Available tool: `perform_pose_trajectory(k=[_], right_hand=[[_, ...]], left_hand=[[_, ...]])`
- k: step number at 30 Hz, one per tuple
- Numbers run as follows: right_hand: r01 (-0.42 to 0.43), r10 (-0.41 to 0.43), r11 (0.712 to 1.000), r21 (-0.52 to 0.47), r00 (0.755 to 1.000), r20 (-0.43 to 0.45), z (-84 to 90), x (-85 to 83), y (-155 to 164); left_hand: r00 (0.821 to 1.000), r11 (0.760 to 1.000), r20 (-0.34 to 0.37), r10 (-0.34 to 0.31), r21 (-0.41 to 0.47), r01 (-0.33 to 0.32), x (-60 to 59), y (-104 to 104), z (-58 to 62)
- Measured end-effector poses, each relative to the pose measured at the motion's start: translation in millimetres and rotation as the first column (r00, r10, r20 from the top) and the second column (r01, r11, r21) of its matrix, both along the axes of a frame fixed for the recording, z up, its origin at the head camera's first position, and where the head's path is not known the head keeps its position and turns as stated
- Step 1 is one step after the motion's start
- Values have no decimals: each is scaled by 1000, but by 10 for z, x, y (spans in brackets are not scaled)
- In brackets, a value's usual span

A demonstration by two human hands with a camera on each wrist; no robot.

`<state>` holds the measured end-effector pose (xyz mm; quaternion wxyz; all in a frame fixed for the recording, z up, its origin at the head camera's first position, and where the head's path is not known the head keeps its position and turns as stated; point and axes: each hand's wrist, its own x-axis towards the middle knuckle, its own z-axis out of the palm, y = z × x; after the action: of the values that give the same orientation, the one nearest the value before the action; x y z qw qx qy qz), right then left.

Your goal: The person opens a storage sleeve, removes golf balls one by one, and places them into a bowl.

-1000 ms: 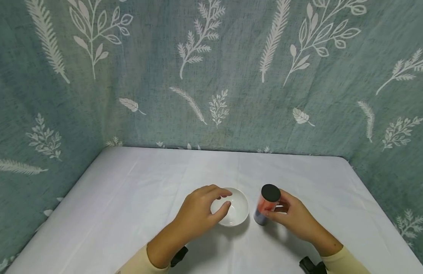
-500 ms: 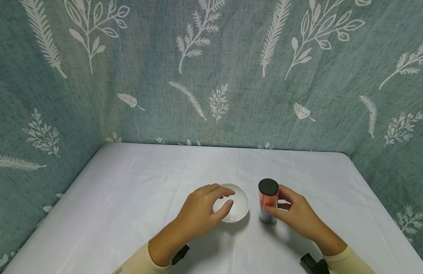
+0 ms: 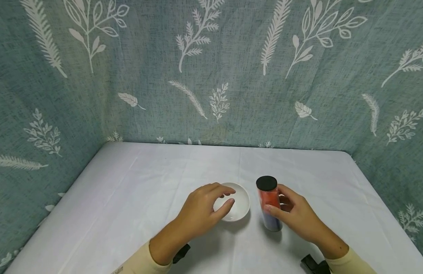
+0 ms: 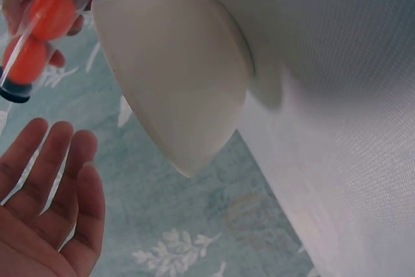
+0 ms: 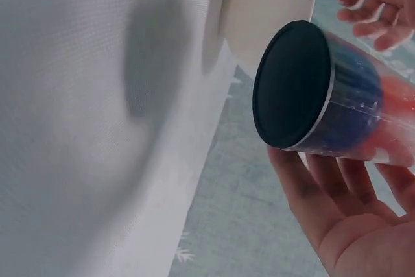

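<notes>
Lifting clear tube higher, right hand; bowl unmoved.

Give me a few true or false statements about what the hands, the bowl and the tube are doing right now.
1. The right hand holds a clear tube with a black cap. True.
2. The tube holds only green balls. False: orange ones above, blue below.
3. The left hand hovers at the white bowl, gripping nothing. True.
4. The bowl lies upside down. False: it sits open side up on the white tablecloth.
5. The tube lies flat on the cloth. False: it is held roughly upright.
</notes>
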<state>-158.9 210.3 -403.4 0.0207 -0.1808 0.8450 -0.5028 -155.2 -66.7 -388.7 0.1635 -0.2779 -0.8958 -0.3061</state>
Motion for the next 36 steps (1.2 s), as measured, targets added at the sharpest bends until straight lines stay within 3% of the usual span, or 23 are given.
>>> perform_pose_trajectory(k=[8,14,19,27,36], right_hand=[[-82,81,996,-26,995,-61,-24,15,-16],[-85,86,996,18,990,-113,-26,33,-15],[-88,90,996,25,991,-97,5,58,-21],[-93,98,994,50,987,-129,20,108,-42],[-134,142,990,53,974,-178,51,142,-59]], left_hand=[[1000,1000,17,10,0,-10,1,-5,17],[999,1000,37,9,6,-9,6,-2,5],[999,1000,36,2,7,-3,6,0,-4],[992,993,60,-110,36,108,51,0,-5],[980,982,66,-187,19,186,63,8,10]])
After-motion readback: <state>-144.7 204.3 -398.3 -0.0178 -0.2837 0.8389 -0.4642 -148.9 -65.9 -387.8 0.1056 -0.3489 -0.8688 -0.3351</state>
